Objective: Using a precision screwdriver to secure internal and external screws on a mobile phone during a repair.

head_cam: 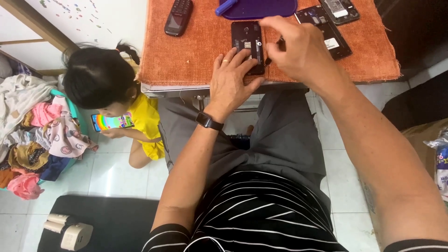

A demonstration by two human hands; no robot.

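**Open phone under both hands at the near edge of the desk**

Nearest to you are your own lap in grey trousers and the striped shirt; from there both arms reach forward to the desk. Your left hand (232, 79), with a dark watch (208, 121) on the wrist and a ring on one finger, lies flat over the near end of the black phone (246, 44). The fingers are spread and press it down on the orange cloth (186, 56); they do not close around it. Your right hand (298, 49) comes from the right side and is bent over the right edge of the same phone. Its fingertips are pinched together around something small and dark, but I cannot tell what it is.

The phone lies close to the near edge of the desk, about in the middle. Its back cover is already off, and the inner parts and a light label are visible. So I judge the opening is done and the work inside is going on; the phone is not closed again.

Farther along the cloth, a second opened phone (326, 30) lies just right of your right hand. At the far edge are a purple tray (261, 8), one more phone body (339, 9) toward the far right corner, and a black keypad phone (177, 16) to the left, well apart.

On the floor to your left a child in yellow (140, 119) looks at a bright screen.
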